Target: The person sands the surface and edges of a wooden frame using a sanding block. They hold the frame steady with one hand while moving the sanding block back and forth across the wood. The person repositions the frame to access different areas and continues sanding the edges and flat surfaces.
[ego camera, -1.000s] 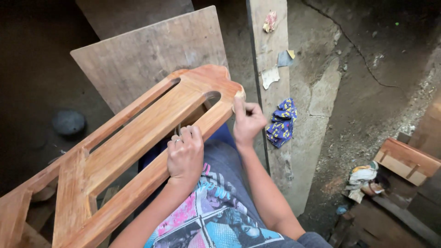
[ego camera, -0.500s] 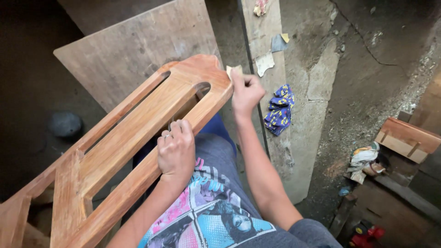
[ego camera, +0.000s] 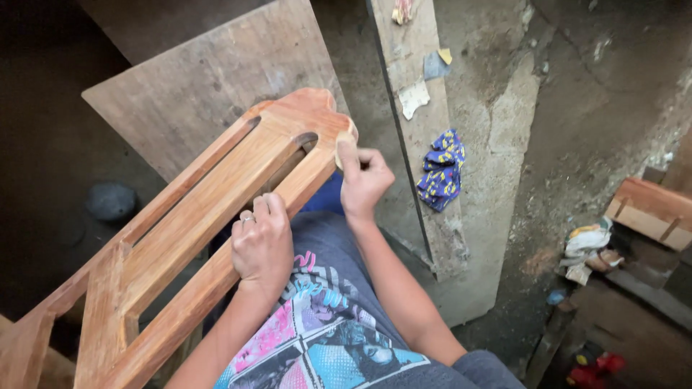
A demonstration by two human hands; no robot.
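Head view: the left hand [ego camera: 261,245] has its fingers curled around the rail of a wooden frame [ego camera: 216,216]. The right hand [ego camera: 364,184] has its fingers pinching a small sandpaper scrap [ego camera: 347,138] against the frame's end

Slatted wooden frame and sanding scrap

The reddish-brown wooden frame [ego camera: 216,209] lies slanted across the lap, curved top end away; a small tan sandpaper scrap [ego camera: 346,140] presses against that end's edge.

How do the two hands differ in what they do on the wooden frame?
The left hand lies over the frame's side rail, fingers curled; the right hand is higher, near the frame's curved top. The right hand pinches a small pad; the left holds only the frame. Both touch it.
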